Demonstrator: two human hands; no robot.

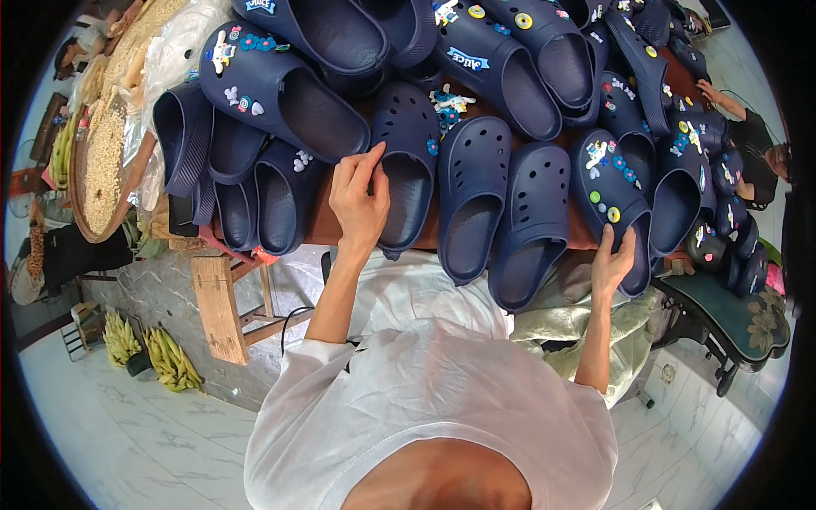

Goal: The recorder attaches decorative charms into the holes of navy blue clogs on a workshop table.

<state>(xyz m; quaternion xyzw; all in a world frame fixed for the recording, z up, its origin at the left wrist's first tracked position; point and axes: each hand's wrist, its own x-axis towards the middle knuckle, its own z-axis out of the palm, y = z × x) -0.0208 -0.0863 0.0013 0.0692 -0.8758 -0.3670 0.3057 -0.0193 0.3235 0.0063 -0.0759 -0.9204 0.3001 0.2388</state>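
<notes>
Navy clogs under decoration, spread along the front edge of the counter (pixel 324 226). The left hand (pixel 361 200) has its thumb and forefinger drawn close together at the left rim of the left-hand clog (pixel 406 119), left of the middle of that edge; whether they pinch the rim or some small piece cannot be told. The right hand (pixel 614 262) appears to pinch the side wall of the right-hand clog (pixel 605 189), nearer the right end of the edge. Progress, judged from the toes: the right-hand clog carries a fair set of charms (pixel 627 174) and looks finished or nearly so; the left-hand clog shows only a blue flower (pixel 432 146) at its right side and seems barely begun. Between them lie two plain clogs, the first (pixel 478 157) and the second (pixel 537 183), with open holes and no charms visible, their heels jutting past the front edge; these seem to remain wholly to be done. Toward the left end, a large clog (pixel 263 85) is already trimmed, as are several stacked clogs (pixel 684 170) toward the right end. Many other toes are hidden, so the full tally cannot be read.
</notes>
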